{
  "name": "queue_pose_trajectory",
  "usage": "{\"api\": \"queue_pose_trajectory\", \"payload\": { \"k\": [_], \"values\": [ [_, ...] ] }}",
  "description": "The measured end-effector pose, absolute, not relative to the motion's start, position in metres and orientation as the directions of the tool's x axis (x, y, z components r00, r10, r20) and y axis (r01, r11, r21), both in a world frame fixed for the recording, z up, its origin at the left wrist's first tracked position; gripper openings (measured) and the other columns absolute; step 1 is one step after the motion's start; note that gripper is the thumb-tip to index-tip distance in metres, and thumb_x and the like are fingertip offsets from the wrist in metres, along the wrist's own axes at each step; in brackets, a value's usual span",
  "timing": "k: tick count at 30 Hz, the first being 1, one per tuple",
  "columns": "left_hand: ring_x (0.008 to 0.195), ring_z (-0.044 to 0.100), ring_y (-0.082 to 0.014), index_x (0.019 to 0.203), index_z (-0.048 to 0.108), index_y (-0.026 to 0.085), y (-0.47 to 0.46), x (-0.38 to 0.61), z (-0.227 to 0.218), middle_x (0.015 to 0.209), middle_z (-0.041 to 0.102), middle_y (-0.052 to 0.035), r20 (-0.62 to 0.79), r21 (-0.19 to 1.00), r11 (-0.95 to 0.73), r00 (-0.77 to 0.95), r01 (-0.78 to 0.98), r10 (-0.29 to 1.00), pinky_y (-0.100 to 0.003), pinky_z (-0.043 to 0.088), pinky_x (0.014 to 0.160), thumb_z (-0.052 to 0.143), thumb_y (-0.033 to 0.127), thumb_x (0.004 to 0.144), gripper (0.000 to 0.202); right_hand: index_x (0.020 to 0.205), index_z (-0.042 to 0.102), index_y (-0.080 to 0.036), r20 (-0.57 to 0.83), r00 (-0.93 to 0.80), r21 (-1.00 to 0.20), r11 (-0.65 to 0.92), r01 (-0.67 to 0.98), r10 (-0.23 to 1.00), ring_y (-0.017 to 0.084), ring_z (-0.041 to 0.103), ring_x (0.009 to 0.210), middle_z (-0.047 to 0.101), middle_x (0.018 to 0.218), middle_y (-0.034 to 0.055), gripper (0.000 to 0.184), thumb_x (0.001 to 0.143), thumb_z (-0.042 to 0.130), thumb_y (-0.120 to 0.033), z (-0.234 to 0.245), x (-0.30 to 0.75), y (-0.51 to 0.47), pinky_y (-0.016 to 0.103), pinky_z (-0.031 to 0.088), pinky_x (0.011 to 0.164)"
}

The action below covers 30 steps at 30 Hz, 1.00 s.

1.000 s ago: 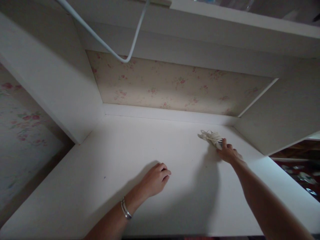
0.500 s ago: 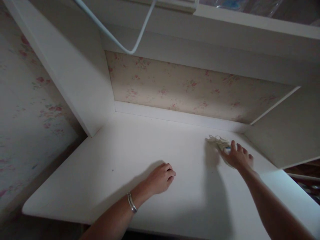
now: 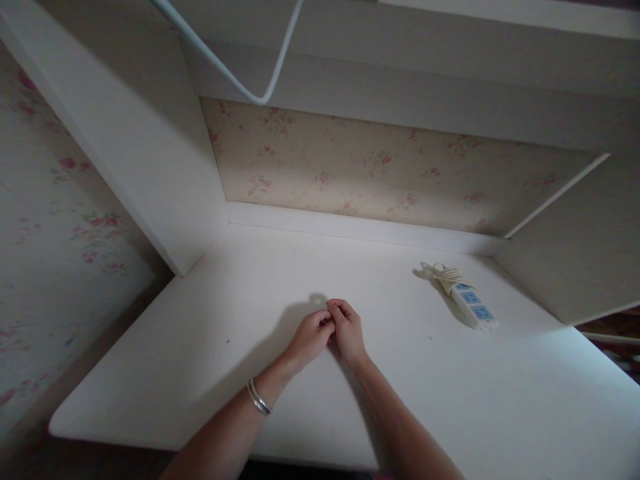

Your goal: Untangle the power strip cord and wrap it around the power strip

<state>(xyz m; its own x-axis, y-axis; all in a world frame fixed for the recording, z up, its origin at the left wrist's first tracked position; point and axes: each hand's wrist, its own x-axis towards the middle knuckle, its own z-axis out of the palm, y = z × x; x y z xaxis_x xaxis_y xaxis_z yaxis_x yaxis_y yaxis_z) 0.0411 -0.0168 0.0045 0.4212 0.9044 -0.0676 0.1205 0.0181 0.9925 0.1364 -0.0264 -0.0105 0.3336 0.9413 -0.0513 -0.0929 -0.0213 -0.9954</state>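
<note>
Left hand (image 3: 311,337), a bracelet (image 3: 259,398) at its wrist, and right hand (image 3: 347,329) meet fingertip to fingertip at mid desk (image 3: 210,360), both loosely curled; whether anything is pinched between them cannot be told. Well off to the right, near the back corner, lies a white power strip (image 3: 473,305) with its cord bundled at the far end, untouched. White cable (image 3: 235,79) loops overhead under the shelf.

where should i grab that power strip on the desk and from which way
Take the power strip across its long white body, fingers on the two long sides, coming from above. It lies flat on the desk, free of both hands, with its bundled cord at the far end, so the near end is probably easiest.
</note>
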Motion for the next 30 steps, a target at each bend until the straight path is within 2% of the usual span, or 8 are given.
{"api": "queue_pose_trajectory", "payload": {
  "k": [3, 7, 13, 19, 30],
  "values": [
    [0.058, 0.045, -0.0101, 0.070, 0.057, 0.014, -0.016, 0.041, 0.005, 0.063, 0.053, 0.0016, -0.108, 0.994, 0.084, 0.432, 0.074, 0.895, -0.022, 0.033, 0.053, 0.049, 0.020, 0.075, 0.011, 0.082, 0.065, -0.018, -0.010, 0.327, -1.000, -0.014, 0.010, 0.945, 0.015, 0.054, 0.070, 0.062, 0.074, 0.0001, 0.028, 0.079, 0.057, -0.045, -0.008, 0.139, -0.027, 0.026, 0.042, 0.065],
    [0.058, 0.044, -0.0102, 0.068, 0.056, 0.015, -0.015, 0.045, 0.004, 0.062, 0.051, 0.0021, -0.120, 0.993, 0.114, 0.458, 0.042, 0.881, -0.023, 0.033, 0.054, 0.049, 0.020, 0.072, 0.009, 0.085, 0.065, -0.019, -0.029, 0.282, -0.999, -0.035, 0.019, 0.959, 0.015, 0.053, 0.068, 0.061, 0.074, 0.0003, 0.029, 0.082, 0.053, -0.045, -0.007, 0.149, -0.030, 0.025, 0.041, 0.062],
    [0.064, 0.045, -0.0109, 0.069, 0.059, 0.014, -0.014, 0.043, 0.011, 0.065, 0.053, 0.0020, -0.116, 0.993, 0.089, 0.429, 0.083, 0.896, -0.023, 0.032, 0.058, 0.050, 0.021, 0.071, 0.011, 0.081, 0.065, -0.018, 0.027, 0.243, -0.995, 0.002, 0.100, 0.970, 0.017, 0.055, 0.077, 0.063, 0.077, 0.0016, 0.027, 0.082, 0.054, -0.043, -0.005, 0.151, -0.027, 0.026, 0.041, 0.072],
    [0.062, 0.044, -0.0112, 0.064, 0.058, 0.015, -0.013, 0.041, 0.015, 0.061, 0.052, 0.0022, -0.143, 0.985, 0.087, 0.412, 0.151, 0.900, -0.024, 0.028, 0.055, 0.049, 0.018, 0.067, 0.010, 0.080, 0.064, -0.018, 0.028, 0.193, -0.994, 0.007, 0.108, 0.981, 0.017, 0.055, 0.076, 0.063, 0.076, 0.0019, 0.030, 0.084, 0.051, -0.045, -0.004, 0.151, -0.029, 0.026, 0.042, 0.071],
    [0.065, 0.048, -0.0122, 0.072, 0.064, 0.013, -0.013, 0.040, 0.010, 0.067, 0.057, 0.0002, -0.127, 0.988, 0.076, 0.431, 0.132, 0.893, -0.024, 0.031, 0.057, 0.049, 0.018, 0.068, 0.017, 0.080, 0.064, -0.018, 0.035, 0.176, -0.989, 0.009, 0.148, 0.984, 0.016, 0.055, 0.076, 0.062, 0.077, 0.0009, 0.029, 0.086, 0.049, -0.042, -0.004, 0.151, -0.032, 0.025, 0.041, 0.072]
  ]
}}
